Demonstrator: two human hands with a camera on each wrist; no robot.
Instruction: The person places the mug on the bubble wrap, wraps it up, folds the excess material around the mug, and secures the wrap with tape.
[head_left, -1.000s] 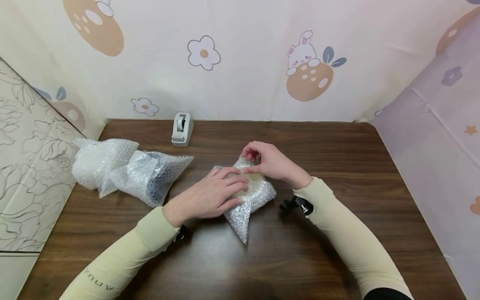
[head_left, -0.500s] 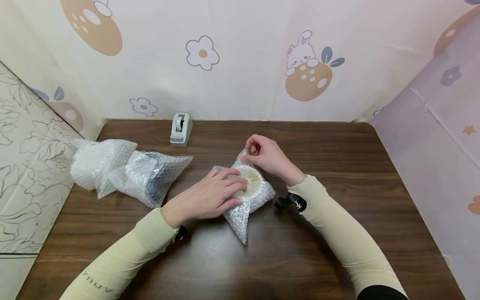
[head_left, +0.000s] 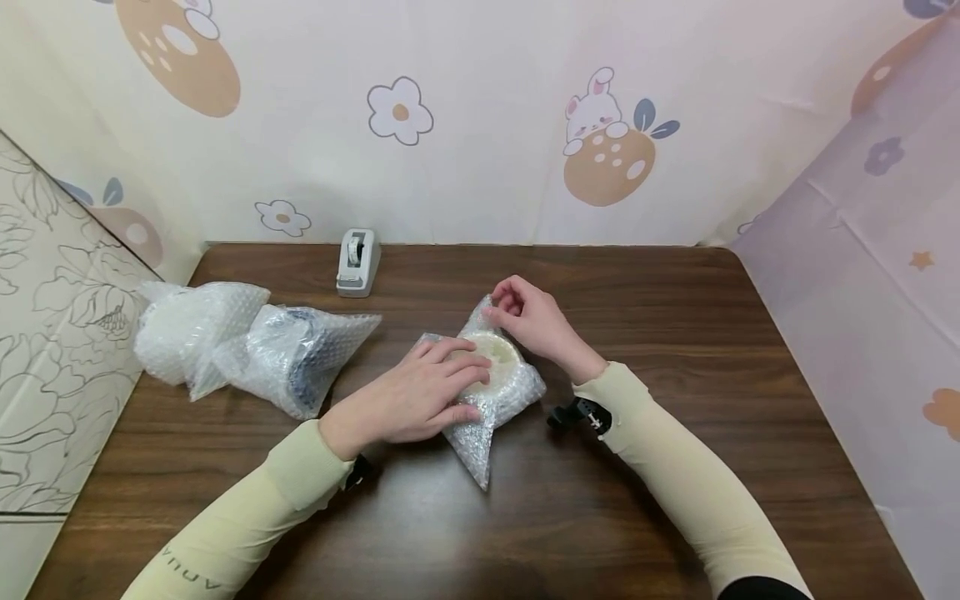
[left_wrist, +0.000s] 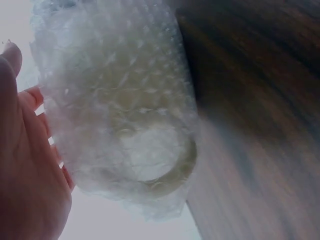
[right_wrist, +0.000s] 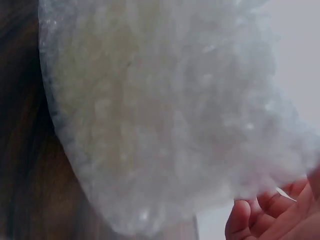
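Note:
A pale yellow, round-rimmed object (head_left: 503,357) stands in bubble wrap (head_left: 517,398) near the middle of the table, with wrap corners sticking out at the front and back. My left hand (head_left: 420,396) lies over its left side, fingers extended across the top. At the back, my right hand (head_left: 538,321) pinches the raised corner of the wrap between thumb and curled fingers. Through the plastic in the left wrist view, a ring-shaped end (left_wrist: 176,176) shows. Bubble wrap (right_wrist: 150,115) fills most of the right wrist view, with the right fingers (right_wrist: 240,220) at its lower right edge.
Two bubble-wrapped bundles lie at the left: a white one (head_left: 176,333) and one with a blue pattern (head_left: 303,367). A white tape dispenser (head_left: 358,263) stands at the back left of the dark wooden table (head_left: 660,317). Patterned cloth hangs behind.
My right hand has drawn the wrap corner back, away from me, and more of the pale round rim shows. My left hand stays in place on the bundle.

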